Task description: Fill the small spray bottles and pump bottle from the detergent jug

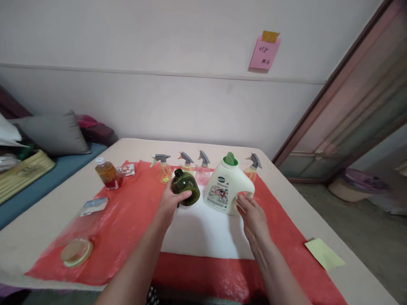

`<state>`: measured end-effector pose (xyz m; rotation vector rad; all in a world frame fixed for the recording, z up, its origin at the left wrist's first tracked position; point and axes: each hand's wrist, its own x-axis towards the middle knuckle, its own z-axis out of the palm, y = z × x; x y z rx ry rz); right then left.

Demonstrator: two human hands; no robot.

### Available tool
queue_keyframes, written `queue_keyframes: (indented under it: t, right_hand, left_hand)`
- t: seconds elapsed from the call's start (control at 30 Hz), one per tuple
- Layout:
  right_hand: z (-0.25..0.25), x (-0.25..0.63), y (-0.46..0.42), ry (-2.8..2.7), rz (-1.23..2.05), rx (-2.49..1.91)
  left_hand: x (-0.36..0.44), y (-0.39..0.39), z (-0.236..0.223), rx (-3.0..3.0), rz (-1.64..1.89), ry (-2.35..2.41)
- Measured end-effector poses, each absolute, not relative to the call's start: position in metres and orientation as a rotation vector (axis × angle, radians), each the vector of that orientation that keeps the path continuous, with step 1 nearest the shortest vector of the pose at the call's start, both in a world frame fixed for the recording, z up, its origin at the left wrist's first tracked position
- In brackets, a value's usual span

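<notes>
My left hand (174,195) is closed around a dark green see-through bottle (187,190), tilted, its narrow neck bare of any spray head. A cream-white detergent jug (226,190) with a green spout stands upright on a white sheet (203,241). Beside the jug's handle is my right hand (252,214), its fingers stretched out against or just in front of it; whether they touch is hard to tell. Behind stand spray bottles with grey trigger heads: an orange one (165,171), a pink one (202,173), a yellowish one (188,167) and another orange one (251,171).
Red plastic sheeting (127,220) covers much of the table. To the left are an amber bottle with a white cap (108,173), a small packet (127,170), a clear plastic bag (85,216) and a round lidded tub (76,252). A yellow note (324,254) lies right.
</notes>
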<state>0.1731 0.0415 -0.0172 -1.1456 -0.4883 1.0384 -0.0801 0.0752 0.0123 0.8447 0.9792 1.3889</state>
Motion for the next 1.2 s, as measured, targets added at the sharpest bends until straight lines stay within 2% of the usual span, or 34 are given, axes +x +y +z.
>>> queue_keyframes:
  t: [0.13,0.27,0.37,0.43,0.7,0.77,0.83,0.93,1.07,1.2]
  right_hand:
    - [-0.003,0.161,0.023,-0.423,1.149,-1.125]
    - [0.01,0.123,0.015,-0.444,1.522,-1.009]
    - [0.011,0.096,0.011,-0.397,1.913,-0.668]
    - [0.006,0.087,0.01,-0.325,2.007,-0.466]
    - [-0.012,0.097,0.013,-0.214,1.889,-0.509]
    - [-0.009,0.099,0.013,-0.244,1.872,-0.535]
    - [-0.005,0.101,0.013,-0.269,1.872,-0.542]
    - [0.0,0.103,0.014,-0.261,1.869,-0.538]
    - [0.0,0.105,0.014,-0.239,1.858,-0.555]
    - [-0.001,0.106,0.014,-0.251,1.86,-0.578]
  left_hand:
    - [-0.082,0.071,0.016,0.844,1.359,0.862]
    - [-0.071,0.062,0.017,0.938,1.28,0.745]
    - [-0.057,0.055,0.019,1.014,1.18,0.703]
    - [-0.049,0.051,0.02,1.063,1.129,0.74]
    - [-0.069,0.06,0.022,1.18,0.896,0.596]
    - [-0.088,0.073,0.017,1.219,0.954,0.781]
    - [-0.105,0.088,0.006,1.281,1.109,1.316]
    - [-0.117,0.104,-0.018,1.243,1.053,1.648]
    - [-0.109,0.107,-0.048,1.169,0.976,1.786]
    - [-0.103,0.109,-0.049,1.046,1.052,1.706]
